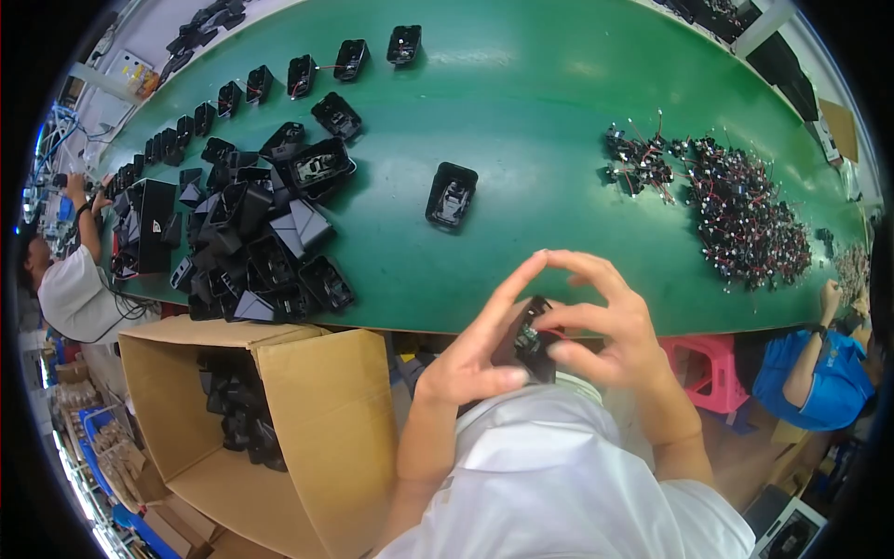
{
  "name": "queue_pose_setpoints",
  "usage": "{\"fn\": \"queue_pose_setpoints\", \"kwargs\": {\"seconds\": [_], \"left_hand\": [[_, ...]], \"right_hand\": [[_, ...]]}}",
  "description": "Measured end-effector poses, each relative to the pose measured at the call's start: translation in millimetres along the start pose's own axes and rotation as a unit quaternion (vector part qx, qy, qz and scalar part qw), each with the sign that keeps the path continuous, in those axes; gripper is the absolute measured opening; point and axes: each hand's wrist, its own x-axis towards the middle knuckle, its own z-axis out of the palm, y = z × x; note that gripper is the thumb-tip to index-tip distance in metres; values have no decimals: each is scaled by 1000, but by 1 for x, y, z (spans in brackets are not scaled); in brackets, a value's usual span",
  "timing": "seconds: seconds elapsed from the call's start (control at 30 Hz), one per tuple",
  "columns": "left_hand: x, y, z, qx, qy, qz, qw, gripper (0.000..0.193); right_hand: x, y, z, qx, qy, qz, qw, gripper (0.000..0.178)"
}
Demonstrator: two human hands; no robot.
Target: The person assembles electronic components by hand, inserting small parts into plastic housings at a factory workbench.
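Note:
Close to my body, below the table's front edge, my left hand [477, 359] is wrapped round a black plastic housing [529, 347] with its open side up. The fingers of my right hand [610, 331] reach into that housing from the right. A red wire [556, 332] shows between its index finger and thumb, and the small part it belongs to is mostly hidden. Another open black housing [453, 197] with a grey inside lies alone on the green table ahead of my hands.
A heap of black housings [247, 219] covers the table's left, with a row of housings [302, 76] behind. Small red-wired parts [750, 219] are piled at right. A cardboard box [326, 429] stands lower left, a pink stool [710, 373] lower right. People work at both sides.

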Motion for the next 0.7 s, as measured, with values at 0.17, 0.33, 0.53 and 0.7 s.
{"fn": "queue_pose_setpoints", "kwargs": {"seconds": [0.17,0.33,0.53,0.7], "left_hand": [[6,-13,-10,-111,-2,-31,993,119],[23,-16,4,-91,26,-19,995,117],[30,1,-4,-78,60,-63,993,84],[36,8,11,92,241,-15,966,67]], "right_hand": [[-1,-4,2,21,58,-25,998,39],[6,-7,2,61,55,-7,997,40],[11,-3,-10,57,-31,-53,996,36],[9,17,-5,195,11,46,980,40]]}}
